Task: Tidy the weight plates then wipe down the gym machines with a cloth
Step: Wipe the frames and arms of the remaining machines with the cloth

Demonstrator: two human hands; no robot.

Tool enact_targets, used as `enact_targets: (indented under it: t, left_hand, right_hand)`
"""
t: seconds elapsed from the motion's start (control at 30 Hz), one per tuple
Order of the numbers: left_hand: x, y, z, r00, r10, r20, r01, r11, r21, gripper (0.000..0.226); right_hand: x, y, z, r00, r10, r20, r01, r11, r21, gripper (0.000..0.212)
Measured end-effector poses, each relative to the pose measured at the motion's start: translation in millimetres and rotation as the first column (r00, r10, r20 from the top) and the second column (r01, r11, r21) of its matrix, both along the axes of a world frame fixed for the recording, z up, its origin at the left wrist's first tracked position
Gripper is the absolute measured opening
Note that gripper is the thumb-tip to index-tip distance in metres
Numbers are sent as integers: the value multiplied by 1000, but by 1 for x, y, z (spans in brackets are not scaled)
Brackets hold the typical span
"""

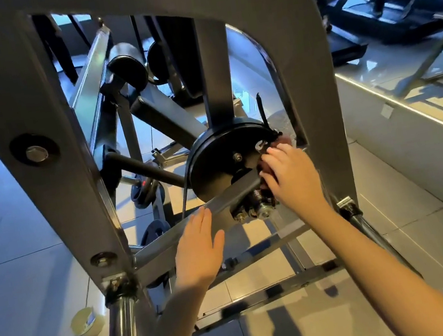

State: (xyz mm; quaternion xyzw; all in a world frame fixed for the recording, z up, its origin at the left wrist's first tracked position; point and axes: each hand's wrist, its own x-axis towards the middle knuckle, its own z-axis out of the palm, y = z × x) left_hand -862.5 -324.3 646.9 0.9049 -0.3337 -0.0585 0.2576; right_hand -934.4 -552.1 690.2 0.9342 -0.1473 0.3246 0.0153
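From the head view, we judge the task to be in its second half. Weight plates (146,190) hang on low pegs at about nine o'clock from the middle of the picture, and we see none loose on the floor, so the tidying looks done, though much of the floor is hidden behind the machine frame (38,116).

The wiping is under way. The cloth (265,170) is a dark reddish wad, mostly hidden, pressed against the black disc (214,166) at its three o'clock edge, just above a cluster of bolts. The right hand (288,174) grips it with curled fingers. The left hand (198,248) holds nothing – its fingers lie straight and together, flat on the grey bar (234,198) at seven o'clock from the disc.

What is left, by our reckoning: the rest of this frame, its rollers and bars, and any other machines.

As for containers, we find none – no bucket, bin or spray bottle. A roll of tape (87,320) lies on the tiles at eight o'clock.
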Motion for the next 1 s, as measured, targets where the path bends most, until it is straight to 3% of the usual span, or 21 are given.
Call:
enact_targets:
  t: [0.1, 0.23, 0.3, 0.43, 0.5, 0.67, 0.73, 0.83, 0.9, 1.0]
  left_hand:
    - [-2, 1, -1, 1000, 4, 5, -4, 1000, 4, 59]
    - [-3, 3, 0, 1000, 10, 14, -10, 1000, 12, 58]
    - [-3, 4, 0, 1000, 20, 2, -20, 1000, 7, 57]
    - [-5, 10, -1, 999, 42, -4, -42, 999, 13, 57]
    - [-5, 13, -2, 999, 54, -5, -54, 998, 22, 58]
    - [-5, 15, -3, 997, 67, 27, -68, 997, 37, 57]
    - [-5, 17, -5, 997, 75, 13, -76, 996, 48, 56]
    - [-7, 22, -6, 996, 94, 10, -94, 994, 53, 56]
    - [-8, 25, -7, 996, 92, 21, -93, 994, 55, 56]
    - [-8, 26, -6, 994, 99, 47, -102, 992, 70, 55]
  right_hand:
    - [4, 29, -6, 988, -150, 47, 141, 979, 148, 32]
    - [9, 58, -16, 982, 157, -108, -160, 987, -15, 28]
    - [8, 37, -9, 968, 217, -125, -225, 973, -53, 23]
    - [6, 14, -5, 998, -63, 16, 61, 995, 79, 27]
    - [12, 38, -16, 993, -116, 26, 112, 987, 115, 32]
    - [18, 58, -16, 962, 178, -210, -195, 979, -64, 29]
    - [16, 39, -7, 970, 163, -182, -173, 984, -40, 24]
    - [16, 29, -6, 998, -39, -44, 42, 997, 71, 29]
    - [21, 49, -15, 994, -85, -68, 90, 994, 69, 34]
    - [30, 75, -23, 965, 101, -243, -110, 994, -24, 37]
